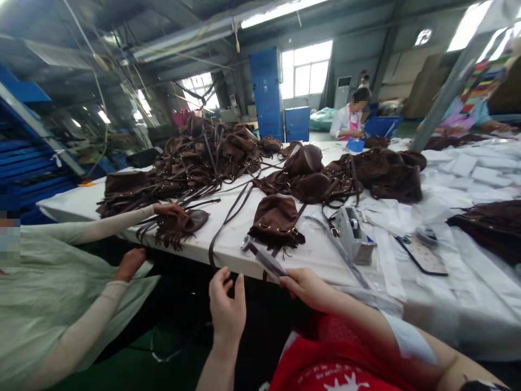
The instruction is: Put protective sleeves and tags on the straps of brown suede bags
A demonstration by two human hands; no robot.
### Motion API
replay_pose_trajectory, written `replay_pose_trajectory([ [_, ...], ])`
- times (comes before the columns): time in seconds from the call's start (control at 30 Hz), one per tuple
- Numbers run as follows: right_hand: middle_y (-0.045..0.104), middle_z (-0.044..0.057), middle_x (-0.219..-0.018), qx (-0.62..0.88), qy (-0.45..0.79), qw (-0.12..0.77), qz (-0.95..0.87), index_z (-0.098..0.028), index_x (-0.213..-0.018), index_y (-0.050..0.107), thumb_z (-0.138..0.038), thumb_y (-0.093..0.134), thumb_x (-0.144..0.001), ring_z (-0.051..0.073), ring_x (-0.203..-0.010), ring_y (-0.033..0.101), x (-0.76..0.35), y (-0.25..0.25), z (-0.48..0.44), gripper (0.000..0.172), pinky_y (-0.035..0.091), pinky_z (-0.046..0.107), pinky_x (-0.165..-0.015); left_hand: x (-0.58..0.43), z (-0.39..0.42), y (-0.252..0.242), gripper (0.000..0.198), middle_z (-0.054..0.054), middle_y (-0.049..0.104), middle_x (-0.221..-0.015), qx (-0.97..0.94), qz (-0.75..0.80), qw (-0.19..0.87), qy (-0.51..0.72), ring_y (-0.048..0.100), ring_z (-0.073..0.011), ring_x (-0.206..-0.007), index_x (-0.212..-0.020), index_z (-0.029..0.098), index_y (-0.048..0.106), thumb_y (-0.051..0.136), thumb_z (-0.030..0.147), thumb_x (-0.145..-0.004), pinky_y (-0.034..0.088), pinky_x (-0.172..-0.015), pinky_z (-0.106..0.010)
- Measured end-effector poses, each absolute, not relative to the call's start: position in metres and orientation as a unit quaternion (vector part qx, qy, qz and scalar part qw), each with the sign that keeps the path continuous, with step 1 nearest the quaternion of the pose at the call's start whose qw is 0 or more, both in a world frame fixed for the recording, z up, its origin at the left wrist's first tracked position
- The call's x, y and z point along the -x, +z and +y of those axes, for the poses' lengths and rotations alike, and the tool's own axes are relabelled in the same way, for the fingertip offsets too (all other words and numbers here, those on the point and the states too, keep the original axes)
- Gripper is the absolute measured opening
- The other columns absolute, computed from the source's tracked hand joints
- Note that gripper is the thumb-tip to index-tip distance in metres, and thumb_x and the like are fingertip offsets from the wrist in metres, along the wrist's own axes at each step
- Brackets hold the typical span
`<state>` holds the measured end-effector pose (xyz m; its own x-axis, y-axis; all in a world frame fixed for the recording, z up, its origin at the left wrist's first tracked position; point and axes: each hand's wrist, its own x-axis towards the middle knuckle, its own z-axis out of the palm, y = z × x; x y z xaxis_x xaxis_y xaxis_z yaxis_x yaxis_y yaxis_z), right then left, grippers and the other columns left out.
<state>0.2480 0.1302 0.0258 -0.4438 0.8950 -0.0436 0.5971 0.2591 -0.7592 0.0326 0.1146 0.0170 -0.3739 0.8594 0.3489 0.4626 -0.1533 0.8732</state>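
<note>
My right hand (307, 287) is closed on a dark strap in clear plastic (266, 259), held at the table's front edge. My left hand (228, 307) is raised in front of the table, thumb and fingers apart, with nothing in it. Just beyond the strap a small brown fringed bag (274, 220) stands on the white-covered table (228, 252). From it a long dark strap (222, 228) seems to run left and hang over the edge, though the join is unclear. Right of the bag lies a long strip of clear plastic (337, 250).
Brown bags (203, 152) are heaped at the back left, with more (309, 174) in the middle. A grey tape dispenser (354, 239), a phone (423, 258) and white packets (484, 168) lie right. A co-worker's hand (171, 210) touches a fringed bag (179, 228) at left.
</note>
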Motion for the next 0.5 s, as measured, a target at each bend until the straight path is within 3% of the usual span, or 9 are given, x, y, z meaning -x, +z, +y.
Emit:
replay_pose_trajectory([
  [0.07, 0.061, 0.0, -0.063, 0.485, 0.39, 0.236, -0.747, -0.017, -0.087, 0.064, -0.037, 0.037, -0.096, 0.012, -0.058, 0.055, -0.246, 0.021, 0.129, 0.035, 0.038, 0.021, -0.057, -0.052, 0.111, 0.007, 0.056, -0.011, 0.066, -0.092, -0.517, 0.586, 0.352, 0.516, 0.063, -0.0201, -0.075, -0.108, 0.014, 0.059, 0.054, 0.062, -0.079, 0.052, -0.066, -0.032],
  [0.13, 0.062, 0.0, -0.065, 0.465, 0.394, 0.253, -0.751, -0.016, -0.087, 0.064, -0.038, 0.038, -0.096, 0.012, -0.059, 0.055, -0.239, 0.014, 0.124, 0.035, 0.039, 0.021, -0.058, -0.073, 0.108, -0.004, 0.051, -0.007, 0.067, -0.079, -0.53, 0.536, 0.46, 0.469, 0.062, -0.0173, -0.067, -0.1, 0.015, 0.063, 0.054, 0.061, -0.08, 0.05, -0.062, -0.029],
  [0.2, 0.064, 0.001, -0.07, 0.443, 0.404, 0.265, -0.755, -0.016, -0.089, 0.065, -0.038, 0.039, -0.095, 0.013, -0.062, 0.058, -0.231, 0.005, 0.116, 0.034, 0.043, 0.023, -0.061, -0.086, 0.108, -0.015, 0.047, -0.007, 0.068, -0.077, -0.516, 0.524, 0.479, 0.479, 0.064, -0.0193, -0.072, -0.09, 0.016, 0.064, 0.054, 0.06, -0.081, 0.05, -0.068, -0.03],
  [0.3, 0.069, 0.007, -0.095, 0.436, 0.434, 0.318, -0.721, -0.017, -0.104, 0.064, -0.036, 0.05, -0.09, 0.019, -0.086, 0.063, -0.228, -0.008, 0.101, 0.028, 0.048, 0.03, -0.08, -0.076, 0.119, -0.022, 0.047, -0.008, 0.071, -0.08, -0.431, 0.544, 0.486, 0.531, 0.066, -0.0222, -0.078, -0.082, 0.016, 0.064, 0.055, 0.061, -0.079, 0.051, -0.073, -0.032],
  [0.4, 0.064, 0.011, -0.116, 0.434, 0.505, 0.393, -0.634, -0.017, -0.117, 0.058, -0.039, 0.055, -0.086, 0.023, -0.107, 0.059, -0.246, -0.01, 0.09, 0.037, 0.045, 0.037, -0.094, -0.037, 0.132, -0.013, 0.036, -0.005, 0.071, -0.081, -0.327, 0.507, 0.528, 0.598, 0.066, -0.0197, -0.084, -0.084, 0.016, 0.062, 0.063, 0.052, -0.078, 0.05, -0.08, -0.031],
  [0.43, 0.065, 0.011, -0.115, 0.43, 0.528, 0.406, -0.609, -0.017, -0.117, 0.057, -0.041, 0.054, -0.088, 0.023, -0.106, 0.061, -0.255, -0.006, 0.088, 0.038, 0.047, 0.037, -0.093, -0.024, 0.135, -0.007, 0.031, -0.002, 0.069, -0.075, -0.292, 0.475, 0.549, 0.623, 0.066, -0.0176, -0.081, -0.083, 0.017, 0.06, 0.066, 0.047, -0.077, 0.051, -0.079, -0.03],
  [0.5, 0.067, 0.01, -0.107, 0.43, 0.532, 0.421, -0.596, -0.017, -0.113, 0.058, -0.043, 0.049, -0.09, 0.02, -0.094, 0.064, -0.274, 0.006, 0.09, 0.035, 0.051, 0.035, -0.084, -0.004, 0.139, 0.005, 0.026, 0.007, 0.053, -0.054, -0.27, 0.42, 0.608, 0.618, 0.057, -0.0093, -0.054, -0.079, 0.019, 0.055, 0.068, 0.042, -0.076, 0.051, -0.06, -0.023],
])
